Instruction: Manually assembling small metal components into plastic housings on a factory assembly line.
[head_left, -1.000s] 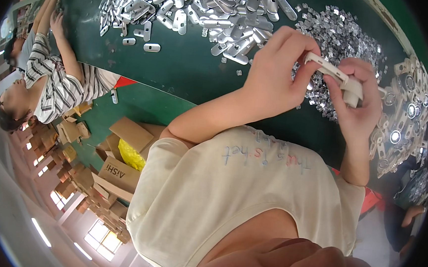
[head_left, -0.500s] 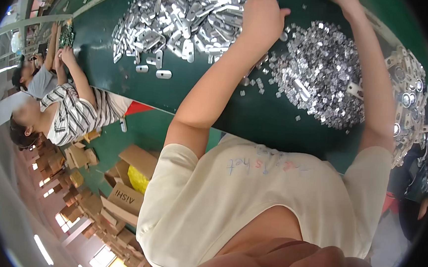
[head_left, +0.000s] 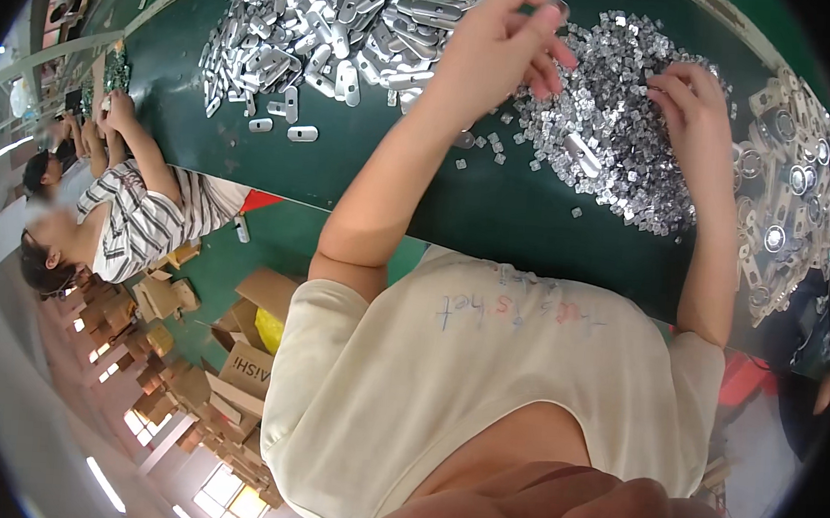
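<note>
Two bare hands over a dark green table (head_left: 496, 202), arms apart. With the left hand (head_left: 492, 55), pinches a small round piece (head_left: 560, 9) between thumb and pointing finger, up near the gap between two heaps. Looks shiny and thin, but too small for more. Other fingers of that hand loosely bent and a little spread. With the right hand (head_left: 700, 106), reaches to the right side of a big heap of tiny squares (head_left: 623, 168), fingers bent, tips near the thumb. Cannot tell of anything held there.

Tiny squares all silver and glassy, jumbled together, with a few loose ones at the near edge. In that heap, one long silver piece (head_left: 583, 155), lying on a slant. To the left, a wide pile of silver plates (head_left: 335, 32), long with round ends, many with a small dark hole. Just below, two loose plates (head_left: 301, 134). To the far right, a pile of pale parts (head_left: 757, 191) with shiny round bits.

Left hand and wrist in front of some plates; right hand over part of the squares. Farther left, a person (head_left: 164, 201) in a striped top, and open brown boxes (head_left: 247, 368) on the floor.
</note>
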`<action>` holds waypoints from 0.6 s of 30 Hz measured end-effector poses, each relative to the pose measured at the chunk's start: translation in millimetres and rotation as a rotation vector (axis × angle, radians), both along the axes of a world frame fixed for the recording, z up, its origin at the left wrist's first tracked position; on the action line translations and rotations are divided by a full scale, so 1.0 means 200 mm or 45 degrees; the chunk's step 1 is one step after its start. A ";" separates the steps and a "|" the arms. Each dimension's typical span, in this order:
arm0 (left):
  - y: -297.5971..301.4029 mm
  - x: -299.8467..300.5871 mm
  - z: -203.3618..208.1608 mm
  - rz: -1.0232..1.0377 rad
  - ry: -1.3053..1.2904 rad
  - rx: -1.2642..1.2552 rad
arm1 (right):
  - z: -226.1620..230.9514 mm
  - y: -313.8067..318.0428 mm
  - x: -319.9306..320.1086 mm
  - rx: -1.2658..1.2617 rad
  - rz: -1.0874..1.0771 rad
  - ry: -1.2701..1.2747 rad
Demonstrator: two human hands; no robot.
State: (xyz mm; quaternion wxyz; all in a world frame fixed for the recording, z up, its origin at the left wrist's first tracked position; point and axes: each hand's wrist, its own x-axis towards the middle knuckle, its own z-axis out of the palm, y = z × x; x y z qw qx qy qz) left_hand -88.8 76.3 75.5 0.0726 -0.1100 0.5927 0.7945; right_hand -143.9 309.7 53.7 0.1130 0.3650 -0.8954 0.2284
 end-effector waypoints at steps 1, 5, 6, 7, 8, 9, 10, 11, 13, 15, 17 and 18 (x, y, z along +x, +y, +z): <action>0.03 0.05 0.04 0.020 0.056 -0.151 | 0.00 0.01 0.02 -0.071 -0.051 -0.146; 0.10 0.16 0.06 0.051 0.161 -0.148 | 0.04 0.02 0.07 -0.402 -0.080 -0.575; 0.12 0.18 0.07 0.057 0.159 0.009 | 0.05 0.03 0.08 -0.603 -0.051 -0.881; 0.12 0.20 0.06 -0.006 0.168 -0.108 | 0.09 0.02 0.10 -0.735 -0.018 -1.068; 0.14 0.22 0.07 -0.012 0.164 -0.103 | 0.14 0.02 0.12 -0.868 0.014 -1.253; 0.16 0.24 0.09 0.005 0.198 -0.170 | 0.17 0.02 0.14 -1.004 0.064 -1.401; 0.17 0.26 0.12 0.021 0.232 -0.236 | 0.20 0.02 0.16 -1.050 0.100 -1.444; 0.18 0.26 0.15 0.069 0.232 -0.155 | 0.22 0.02 0.18 -1.098 0.137 -1.487; 0.21 0.27 0.17 0.093 0.256 -0.161 | 0.25 0.03 0.20 -1.103 0.154 -1.533; 0.23 0.28 0.20 0.135 0.260 -0.143 | 0.29 0.03 0.23 -1.145 0.183 -1.524; 0.24 0.28 0.19 0.117 0.273 -0.148 | 0.32 0.03 0.26 -1.164 0.195 -1.538; 0.25 0.28 0.19 0.108 0.293 -0.156 | 0.33 0.03 0.26 -1.104 0.170 -1.494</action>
